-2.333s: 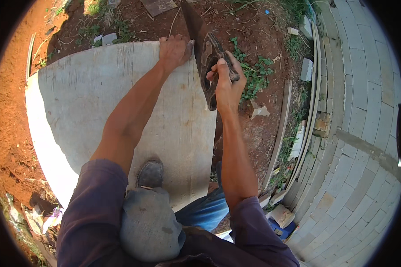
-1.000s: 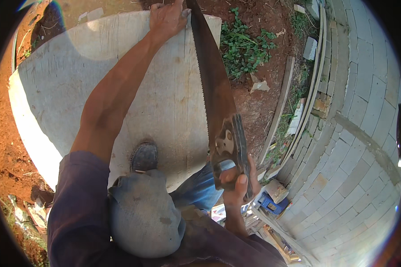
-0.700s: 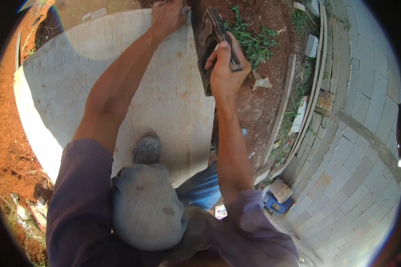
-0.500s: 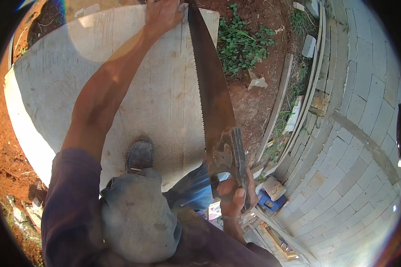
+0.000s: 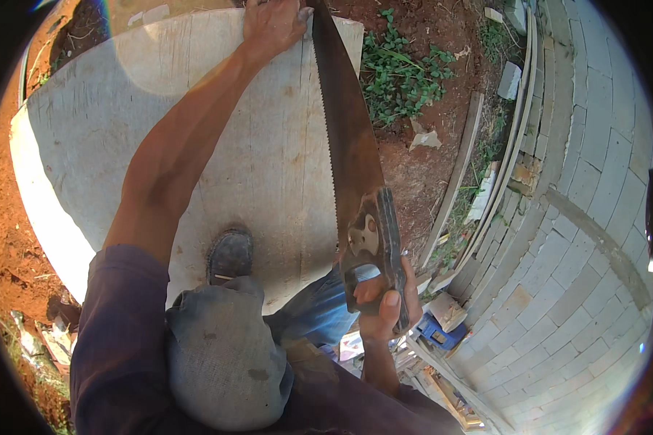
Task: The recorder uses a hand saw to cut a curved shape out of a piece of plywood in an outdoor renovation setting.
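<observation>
A handsaw (image 5: 348,123) with a rusty brown blade points away from me, its teeth on the left side along the right part of a pale wooden board (image 5: 239,138). My right hand (image 5: 390,301) is closed around the saw's dark, worn handle, with the thumb on top. At the board's far edge, my left hand (image 5: 274,27) grips the wood, its thumb close beside the blade. The blade's tip and some left fingertips run out of the picture. My shoe (image 5: 230,254) rests on the near part of the board, under my bent knee.
Green plants (image 5: 403,76) grow from red soil right of the board. Farther right, long wooden strips (image 5: 461,174) lie beside a grey block wall (image 5: 588,239). A blue object (image 5: 441,330) and scrap wood lie near my right hand.
The saw and my right hand have slid a little away from me along the board. My left hand keeps its place at the far edge. The view has shifted slightly.
</observation>
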Motion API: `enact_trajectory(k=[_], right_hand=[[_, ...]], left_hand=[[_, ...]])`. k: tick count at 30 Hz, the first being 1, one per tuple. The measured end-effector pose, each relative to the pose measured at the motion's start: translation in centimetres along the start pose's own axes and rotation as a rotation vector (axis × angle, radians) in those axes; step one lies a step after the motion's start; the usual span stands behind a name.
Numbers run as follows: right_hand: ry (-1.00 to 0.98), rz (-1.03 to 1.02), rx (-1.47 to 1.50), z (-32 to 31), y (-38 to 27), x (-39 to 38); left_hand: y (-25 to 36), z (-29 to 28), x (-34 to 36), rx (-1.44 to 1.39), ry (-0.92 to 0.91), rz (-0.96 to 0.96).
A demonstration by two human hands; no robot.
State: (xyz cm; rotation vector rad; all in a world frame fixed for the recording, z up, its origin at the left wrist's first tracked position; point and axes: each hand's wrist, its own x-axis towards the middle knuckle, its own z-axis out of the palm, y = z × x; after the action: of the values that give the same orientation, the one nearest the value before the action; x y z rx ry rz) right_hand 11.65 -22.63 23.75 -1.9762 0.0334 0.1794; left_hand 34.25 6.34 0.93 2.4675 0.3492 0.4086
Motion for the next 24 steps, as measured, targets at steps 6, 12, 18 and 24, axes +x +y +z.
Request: enact_trajectory(k=[6, 12, 18, 24], right_hand=[[-0.102, -0.12, 0.102, 11.2, 1.0, 21.8], [0.006, 0.054, -0.014, -0.5, -0.2, -1.5], [0.001, -0.134, 0.119, 8.2, 1.0, 13.9], [0.006, -0.103, 0.081, 7.2, 1.7, 11.1]], left_hand=[[2.4, 1.6, 1.1, -0.043, -0.112, -0.04], [-0.8, -0.2, -0.3, -0.059, -0.005, 0.014], [2.0, 0.2, 1.2, -0.018, -0.061, -0.036], [-1.5, 3.0, -0.4, -0.055, 0.118, 0.047]])
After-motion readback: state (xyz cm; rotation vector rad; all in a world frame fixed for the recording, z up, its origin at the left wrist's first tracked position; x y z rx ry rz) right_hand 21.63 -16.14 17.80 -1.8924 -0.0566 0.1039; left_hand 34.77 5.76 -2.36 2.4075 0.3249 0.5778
